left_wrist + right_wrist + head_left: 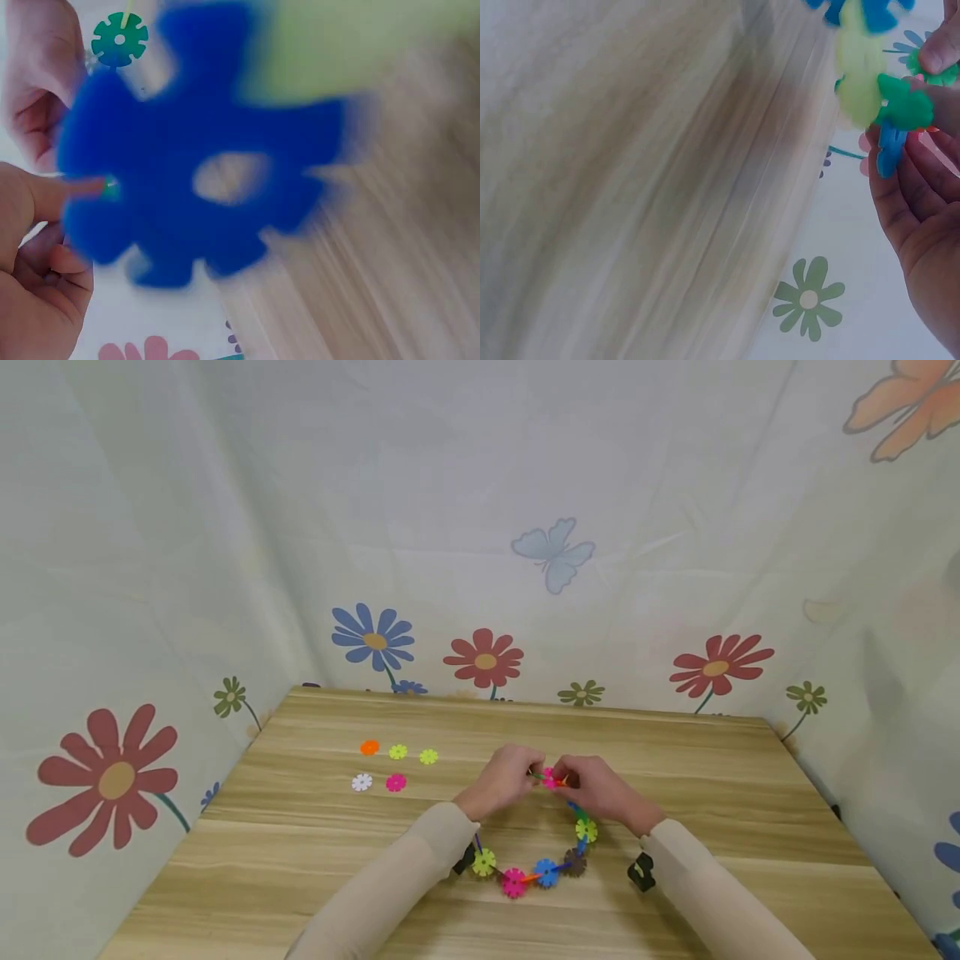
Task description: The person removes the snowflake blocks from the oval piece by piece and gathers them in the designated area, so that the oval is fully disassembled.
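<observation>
Slotted, flower-shaped interlocking discs form a ring-like chain (513, 883) of many colours. My left hand (506, 781) and my right hand (603, 789) meet at its far side, each pinching one end, with a pink disc (551, 778) between the fingertips. In the left wrist view a blue disc (157, 217) hangs close to the camera and covers much of the work; a green disc (120, 49) shows behind it. The right wrist view has a green disc (906, 106) and a blue disc (889, 150) at the right fingers.
To the left on the wooden table (300, 860) lie loose discs: an orange disc (370, 747), two yellow-green discs (398, 752), a white disc (362, 782) and a pink one. A curtain (450, 485) printed with flowers and butterflies hangs behind the table.
</observation>
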Demonstrator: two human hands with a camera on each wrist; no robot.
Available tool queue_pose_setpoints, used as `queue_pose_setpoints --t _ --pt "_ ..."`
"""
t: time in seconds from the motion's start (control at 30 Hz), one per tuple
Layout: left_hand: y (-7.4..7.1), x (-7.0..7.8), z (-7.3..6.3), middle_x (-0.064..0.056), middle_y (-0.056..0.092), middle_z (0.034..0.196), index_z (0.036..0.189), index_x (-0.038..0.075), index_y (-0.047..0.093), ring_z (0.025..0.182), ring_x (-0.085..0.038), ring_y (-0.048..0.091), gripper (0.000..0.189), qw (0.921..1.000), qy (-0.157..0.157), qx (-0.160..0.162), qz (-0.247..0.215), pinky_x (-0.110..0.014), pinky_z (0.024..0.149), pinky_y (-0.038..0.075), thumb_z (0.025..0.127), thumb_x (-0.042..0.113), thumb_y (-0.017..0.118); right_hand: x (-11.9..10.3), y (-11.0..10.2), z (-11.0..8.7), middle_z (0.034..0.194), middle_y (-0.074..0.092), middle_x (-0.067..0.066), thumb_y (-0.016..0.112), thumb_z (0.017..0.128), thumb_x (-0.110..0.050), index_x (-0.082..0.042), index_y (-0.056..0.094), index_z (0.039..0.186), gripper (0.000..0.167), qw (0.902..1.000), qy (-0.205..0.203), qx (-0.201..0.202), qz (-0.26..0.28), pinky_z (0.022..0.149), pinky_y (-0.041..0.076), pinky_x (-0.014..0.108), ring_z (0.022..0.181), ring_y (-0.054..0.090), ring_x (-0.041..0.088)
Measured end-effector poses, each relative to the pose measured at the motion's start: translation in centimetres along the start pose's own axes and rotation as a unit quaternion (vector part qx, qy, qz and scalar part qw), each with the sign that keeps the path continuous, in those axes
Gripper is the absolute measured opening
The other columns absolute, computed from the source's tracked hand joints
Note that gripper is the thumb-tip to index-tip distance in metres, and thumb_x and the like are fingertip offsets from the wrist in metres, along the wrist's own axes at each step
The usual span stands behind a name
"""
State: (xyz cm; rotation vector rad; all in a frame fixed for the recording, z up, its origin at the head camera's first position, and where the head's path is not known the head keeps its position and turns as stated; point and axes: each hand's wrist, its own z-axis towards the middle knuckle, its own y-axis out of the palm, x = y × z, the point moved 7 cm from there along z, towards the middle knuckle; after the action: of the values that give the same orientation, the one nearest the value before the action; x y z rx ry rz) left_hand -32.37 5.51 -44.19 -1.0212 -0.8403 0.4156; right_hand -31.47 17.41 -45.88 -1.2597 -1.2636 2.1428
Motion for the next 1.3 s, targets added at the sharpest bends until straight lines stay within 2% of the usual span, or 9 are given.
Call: queue_pose_setpoints --t 0.23,0.37,0.73,1.0,1.13,1.3 --pt "-0.3 -0.5 -0.3 0.009 0.054 0.066 0.070 0.015 0.056 0.063 -0.008 0.048 0.022 0.9992 0.010 -0.034 -0.019 -0.020 0.059 0.040 0.084 0.008 0.071 0.3 -0.3 -0.1 0.082 0.060 -0.010 0.071 0.086 -0.014 -0.018 0.062 0.092 0.011 0.9999 0.005 0.005 -0.008 0.063 0.048 0.024 0.068 0.055 0.004" --pt "-0.6 -1.2 -0.7 0.009 0.056 0.068 0.073 0.014 0.058 0.064 -0.008 0.048 0.018 0.9989 0.015 -0.041 -0.013 -0.021 0.061 0.041 0.084 0.013 0.072 0.1 -0.5 -0.2 0.082 0.060 -0.009 0.071 0.086 -0.013 -0.017 0.062 0.091 0.011 1.0000 0.000 0.004 -0.005 0.061 0.047 0.024 0.068 0.054 0.004" --pt "-2.5 -4.8 -2.9 0.012 0.057 0.072 0.071 0.019 0.054 0.069 -0.006 0.054 0.024 0.9993 -0.013 -0.006 -0.034 -0.025 0.067 0.046 0.082 0.013 0.075 0.3 -0.6 -0.5 0.080 0.058 -0.009 0.071 0.086 -0.016 -0.016 0.062 0.092 0.011 0.9995 0.028 -0.008 -0.013 0.063 0.047 0.025 0.069 0.053 0.008" --pt "-3.9 -7.2 -4.7 0.009 0.057 0.071 0.075 0.016 0.058 0.066 -0.009 0.051 0.019 0.9979 -0.033 0.027 -0.048 -0.026 0.063 0.045 0.081 0.012 0.075 0.4 -0.5 -0.7 0.079 0.057 -0.009 0.070 0.086 -0.016 -0.016 0.061 0.091 0.010 0.9994 0.030 -0.012 -0.011 0.062 0.046 0.025 0.069 0.052 0.008" --pt "-4.3 -8.3 -5.7 0.007 0.059 0.073 0.080 0.015 0.059 0.068 -0.010 0.054 0.017 0.9970 -0.039 0.038 -0.055 -0.028 0.065 0.047 0.081 0.010 0.075 0.5 -0.4 -0.7 0.080 0.057 -0.010 0.071 0.086 -0.016 -0.017 0.061 0.091 0.011 0.9995 0.026 -0.010 -0.014 0.062 0.046 0.025 0.069 0.052 0.008" --pt "-4.7 -9.7 -6.8 0.003 0.062 0.080 0.094 0.011 0.062 0.075 -0.012 0.058 0.017 0.9955 -0.059 0.036 -0.064 -0.031 0.069 0.049 0.082 0.008 0.073 0.5 -0.4 -0.7 0.079 0.057 -0.010 0.071 0.086 -0.015 -0.017 0.061 0.091 0.011 0.9996 0.022 -0.012 -0.010 0.061 0.046 0.025 0.068 0.051 0.008"
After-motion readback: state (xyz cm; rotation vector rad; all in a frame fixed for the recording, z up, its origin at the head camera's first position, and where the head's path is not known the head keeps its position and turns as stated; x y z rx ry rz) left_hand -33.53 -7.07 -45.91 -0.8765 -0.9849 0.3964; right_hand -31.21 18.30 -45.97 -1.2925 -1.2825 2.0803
